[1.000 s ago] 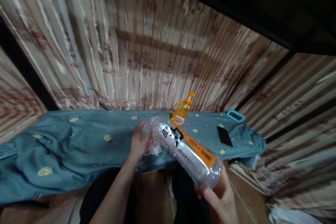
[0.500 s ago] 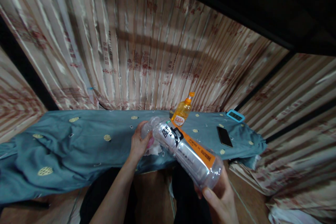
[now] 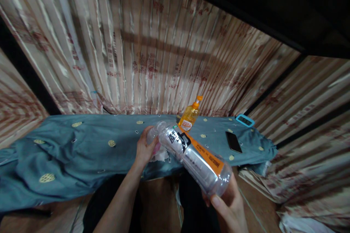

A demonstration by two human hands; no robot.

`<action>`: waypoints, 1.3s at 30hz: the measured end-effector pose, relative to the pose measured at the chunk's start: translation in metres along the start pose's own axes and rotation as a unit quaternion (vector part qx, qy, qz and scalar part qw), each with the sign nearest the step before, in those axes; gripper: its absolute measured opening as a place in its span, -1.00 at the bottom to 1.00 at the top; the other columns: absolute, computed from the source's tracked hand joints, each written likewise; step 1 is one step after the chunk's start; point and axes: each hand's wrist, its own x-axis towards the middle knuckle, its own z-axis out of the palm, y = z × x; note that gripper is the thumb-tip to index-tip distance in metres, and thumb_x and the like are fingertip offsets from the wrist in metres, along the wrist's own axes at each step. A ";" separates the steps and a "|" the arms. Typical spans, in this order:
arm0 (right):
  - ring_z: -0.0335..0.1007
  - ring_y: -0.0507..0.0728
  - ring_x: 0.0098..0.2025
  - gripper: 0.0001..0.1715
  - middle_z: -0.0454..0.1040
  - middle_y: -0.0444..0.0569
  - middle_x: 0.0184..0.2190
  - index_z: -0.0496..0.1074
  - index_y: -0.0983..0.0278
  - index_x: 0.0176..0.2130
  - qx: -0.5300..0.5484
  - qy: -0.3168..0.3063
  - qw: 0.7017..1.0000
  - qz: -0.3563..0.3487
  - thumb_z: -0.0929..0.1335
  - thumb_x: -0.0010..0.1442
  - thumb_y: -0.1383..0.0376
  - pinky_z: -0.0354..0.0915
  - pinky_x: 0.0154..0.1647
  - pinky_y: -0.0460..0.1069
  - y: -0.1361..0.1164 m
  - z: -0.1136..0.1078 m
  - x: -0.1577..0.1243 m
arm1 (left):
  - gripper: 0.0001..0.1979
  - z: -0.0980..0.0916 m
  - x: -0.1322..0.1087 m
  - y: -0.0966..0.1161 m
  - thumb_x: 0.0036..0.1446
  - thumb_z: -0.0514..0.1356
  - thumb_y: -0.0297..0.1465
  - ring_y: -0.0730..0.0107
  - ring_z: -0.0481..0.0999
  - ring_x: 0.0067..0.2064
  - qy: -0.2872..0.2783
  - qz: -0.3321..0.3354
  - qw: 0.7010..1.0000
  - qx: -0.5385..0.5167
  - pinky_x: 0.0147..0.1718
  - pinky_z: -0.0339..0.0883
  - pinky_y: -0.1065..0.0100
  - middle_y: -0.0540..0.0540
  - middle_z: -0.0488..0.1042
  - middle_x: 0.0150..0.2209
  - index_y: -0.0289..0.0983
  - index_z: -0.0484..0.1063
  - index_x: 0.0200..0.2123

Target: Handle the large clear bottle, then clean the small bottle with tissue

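A clear plastic bottle (image 3: 195,158) with an orange and silver label is held tilted, its neck toward the upper left. My right hand (image 3: 228,204) is wrapped round its base, with the thumb on the near side. At the other end my left hand (image 3: 145,145) grips the bottle's neck. Below the left fingers lies something white and pink (image 3: 159,154), mostly hidden, whose kind I cannot make out. Behind the bottle stands an orange pump bottle (image 3: 189,116) of yellow liquid, partly covered by it.
A teal patterned cloth (image 3: 93,142) covers the long table. To the right lie a dark phone (image 3: 233,142) and a blue-framed digital clock (image 3: 245,120). Pleated curtains (image 3: 142,51) hang behind and at the sides, along black poles (image 3: 276,83).
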 end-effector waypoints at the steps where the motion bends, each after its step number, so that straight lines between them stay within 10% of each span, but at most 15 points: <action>1: 0.57 0.26 -0.20 0.07 0.59 0.05 0.01 0.27 0.10 0.30 0.003 0.001 1.000 0.001 0.63 -0.10 0.07 0.39 -0.42 0.00 0.000 0.000 0.000 | -0.54 0.000 0.000 0.000 0.03 0.25 -0.13 0.04 0.54 0.06 0.000 0.000 1.000 -0.001 0.10 0.37 0.05 -0.14 0.58 -0.01 -0.18 0.45 0.00; 39: 0.55 0.31 -0.19 0.10 0.55 0.12 0.02 0.21 0.14 0.35 -0.019 -0.010 1.000 -0.012 0.60 -0.04 0.04 0.41 -0.41 0.05 0.006 -0.007 0.003 | -0.51 -0.002 0.000 0.006 0.01 0.23 -0.11 0.01 0.52 0.08 -0.011 -0.015 1.000 -0.007 0.13 0.33 0.03 -0.16 0.56 0.01 -0.20 0.44 -0.01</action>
